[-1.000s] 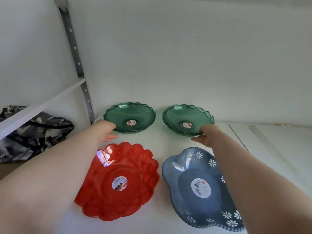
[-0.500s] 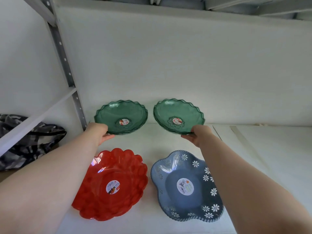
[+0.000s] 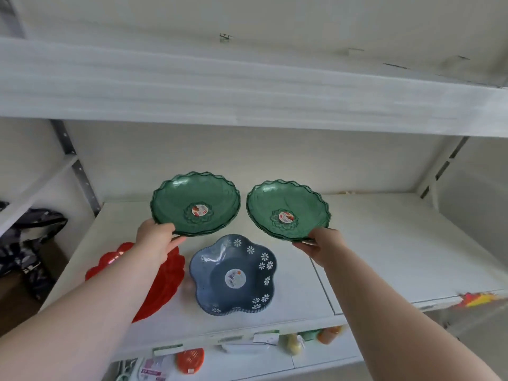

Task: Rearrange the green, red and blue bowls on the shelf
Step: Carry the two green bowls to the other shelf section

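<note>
My left hand (image 3: 155,237) grips the near rim of the left green bowl (image 3: 195,203), which is lifted off the shelf and tilted toward me. My right hand (image 3: 320,247) grips the near rim of the right green bowl (image 3: 288,210), also raised and tilted. Each green bowl looks like a small stack with a round sticker in its centre. Below them on the white shelf (image 3: 371,243) sit the red scalloped bowl (image 3: 165,284), partly hidden by my left forearm, and the blue flower-shaped bowl (image 3: 233,273) with white daisies.
An upper white shelf board (image 3: 247,86) hangs close above the bowls. Metal uprights (image 3: 79,171) stand at the back left and the back right. A dark patterned bag (image 3: 27,243) lies at the left. Small packaged items (image 3: 189,360) sit on the shelf below.
Both green bowls have been lifted off the shelf and tilted toward me, each held by its near rim. The view has pulled back and up, showing the upper shelf.
</note>
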